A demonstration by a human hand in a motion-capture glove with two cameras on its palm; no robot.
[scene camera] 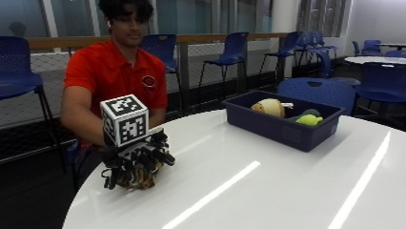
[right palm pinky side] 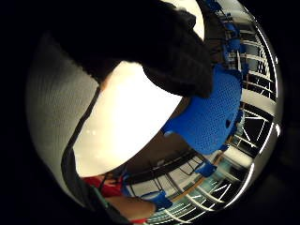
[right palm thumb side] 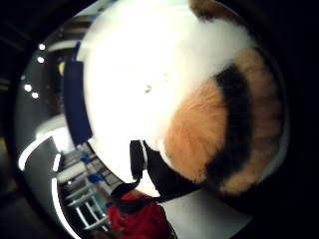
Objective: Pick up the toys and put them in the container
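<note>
In the outside view my gloved right hand point(scene camera: 136, 160) is near the table's left edge, its fingers curled down around a striped orange-and-black plush toy point(scene camera: 141, 180). The toy is at the tabletop; I cannot tell whether it is lifted off it. In the thumb side palm view the plush toy point(right palm thumb side: 234, 134) fills much of the picture, close to the palm. A dark blue container point(scene camera: 285, 126) stands at the far right of the table, well away from the hand. Inside it lie a tan toy point(scene camera: 269, 107) and a yellow-green toy point(scene camera: 309, 119).
The round white table point(scene camera: 266, 191) spreads between the hand and the container. A blue chair point(scene camera: 317, 90) stands just behind the container, and more blue chairs line the railing at the back. The person in a red shirt sits behind the table's left edge.
</note>
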